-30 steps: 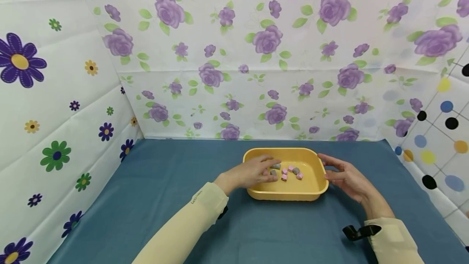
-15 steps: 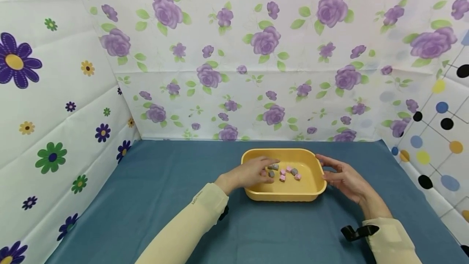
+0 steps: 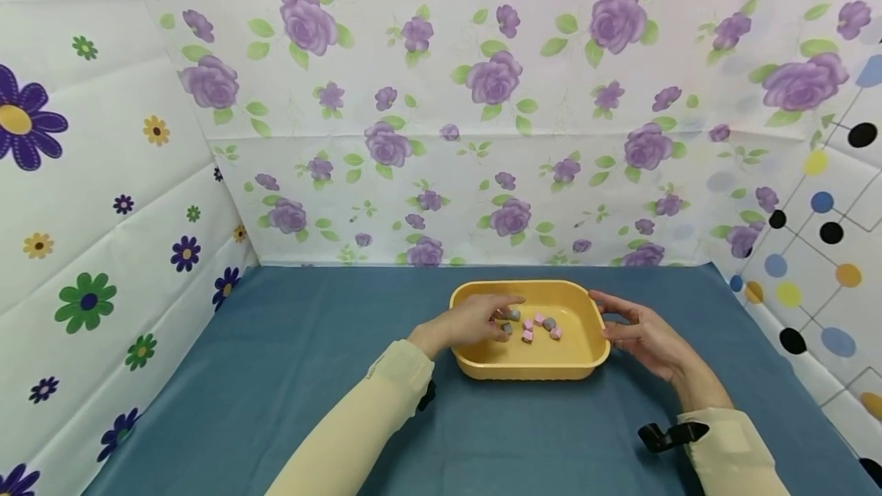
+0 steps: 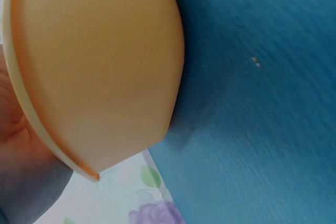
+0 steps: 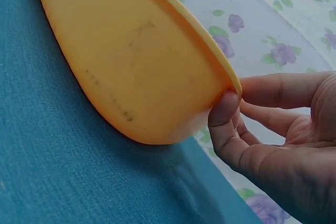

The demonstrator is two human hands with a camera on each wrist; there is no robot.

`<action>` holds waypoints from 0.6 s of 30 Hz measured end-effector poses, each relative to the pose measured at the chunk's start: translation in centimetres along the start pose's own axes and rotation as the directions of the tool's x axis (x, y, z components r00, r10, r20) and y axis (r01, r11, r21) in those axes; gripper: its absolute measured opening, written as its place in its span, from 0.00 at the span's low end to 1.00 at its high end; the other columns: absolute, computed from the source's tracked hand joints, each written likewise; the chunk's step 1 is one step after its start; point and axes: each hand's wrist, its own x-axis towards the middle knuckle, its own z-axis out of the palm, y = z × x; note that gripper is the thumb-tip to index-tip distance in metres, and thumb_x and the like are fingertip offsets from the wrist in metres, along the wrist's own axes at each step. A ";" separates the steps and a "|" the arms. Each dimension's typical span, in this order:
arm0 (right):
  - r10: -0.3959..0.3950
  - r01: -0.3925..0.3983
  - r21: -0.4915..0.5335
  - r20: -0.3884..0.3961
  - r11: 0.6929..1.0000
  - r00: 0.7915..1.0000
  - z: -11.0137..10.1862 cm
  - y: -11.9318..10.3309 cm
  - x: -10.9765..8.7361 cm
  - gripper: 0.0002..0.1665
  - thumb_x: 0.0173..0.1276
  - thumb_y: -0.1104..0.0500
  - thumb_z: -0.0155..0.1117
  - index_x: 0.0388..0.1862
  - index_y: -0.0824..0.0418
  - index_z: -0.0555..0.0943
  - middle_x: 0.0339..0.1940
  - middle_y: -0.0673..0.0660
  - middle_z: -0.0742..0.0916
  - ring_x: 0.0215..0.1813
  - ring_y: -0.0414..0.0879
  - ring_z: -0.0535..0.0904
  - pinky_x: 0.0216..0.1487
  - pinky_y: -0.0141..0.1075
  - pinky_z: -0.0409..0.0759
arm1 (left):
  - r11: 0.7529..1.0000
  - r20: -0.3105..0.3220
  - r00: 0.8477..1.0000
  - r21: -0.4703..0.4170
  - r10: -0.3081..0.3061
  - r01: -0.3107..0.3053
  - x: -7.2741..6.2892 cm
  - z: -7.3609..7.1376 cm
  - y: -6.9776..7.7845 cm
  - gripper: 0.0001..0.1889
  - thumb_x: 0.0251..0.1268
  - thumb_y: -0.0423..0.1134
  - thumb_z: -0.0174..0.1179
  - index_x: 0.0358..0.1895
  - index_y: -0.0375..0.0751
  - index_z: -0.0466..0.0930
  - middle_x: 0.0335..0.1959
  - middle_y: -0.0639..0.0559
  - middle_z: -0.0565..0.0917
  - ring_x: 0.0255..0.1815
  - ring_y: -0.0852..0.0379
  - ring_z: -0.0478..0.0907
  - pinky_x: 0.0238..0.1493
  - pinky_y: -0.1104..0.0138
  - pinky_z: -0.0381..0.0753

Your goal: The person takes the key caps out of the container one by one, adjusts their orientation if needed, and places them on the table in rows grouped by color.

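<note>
A yellow plastic tray [image 3: 530, 372] with rounded corners stands on the blue cloth, and small pink blocks [image 3: 527, 324] and grey pieces [image 3: 549, 324] lie on its floor. My left hand [image 3: 472, 321] reaches over the tray's left rim. Its thumb and index finger are spread apart, with the other fingertips close to grey pieces at the left. In the left wrist view the tray wall hides those fingers; only part of the hand [image 4: 23, 166] shows. On the other side, my right hand [image 3: 644, 339] pinches the tray's right rim between thumb [image 5: 226, 109] and fingers.
Blue cloth [image 3: 331, 373] covers the table around the tray. Behind it rises a white sheet with purple roses [image 3: 386, 144]. Patterned sheets stand at the left [image 3: 138, 282] and right [image 3: 827, 282]. A black wrist-worn device [image 3: 671, 435] sits by the right cuff.
The whole scene has shifted slightly left in the head view. The left fingers have moved a little among the grey pieces. The right hand has stayed at the tray's rim.
</note>
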 end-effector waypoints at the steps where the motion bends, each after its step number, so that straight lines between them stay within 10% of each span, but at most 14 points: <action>1: 0.002 -0.002 0.001 0.001 1.000 1.000 0.0 0.0 0.0 0.46 0.77 0.67 0.63 0.86 0.62 0.52 0.65 0.64 0.66 0.49 0.46 0.80 0.51 0.38 0.82 | 1.000 0.004 1.000 -0.004 -0.006 0.006 0.1 0.0 0.0 0.36 0.73 0.32 0.66 0.81 0.45 0.64 0.64 0.42 0.82 0.65 0.48 0.79 0.62 0.63 0.80; 18: -0.011 0.011 0.007 -0.011 1.000 1.000 0.0 0.1 0.0 0.45 0.76 0.67 0.63 0.86 0.62 0.53 0.65 0.65 0.67 0.50 0.46 0.81 0.52 0.39 0.84 | 0.997 -0.016 0.999 0.065 -0.027 0.028 1.6 0.7 0.0 0.35 0.68 0.22 0.65 0.76 0.49 0.72 0.55 0.47 0.86 0.55 0.56 0.83 0.55 0.71 0.82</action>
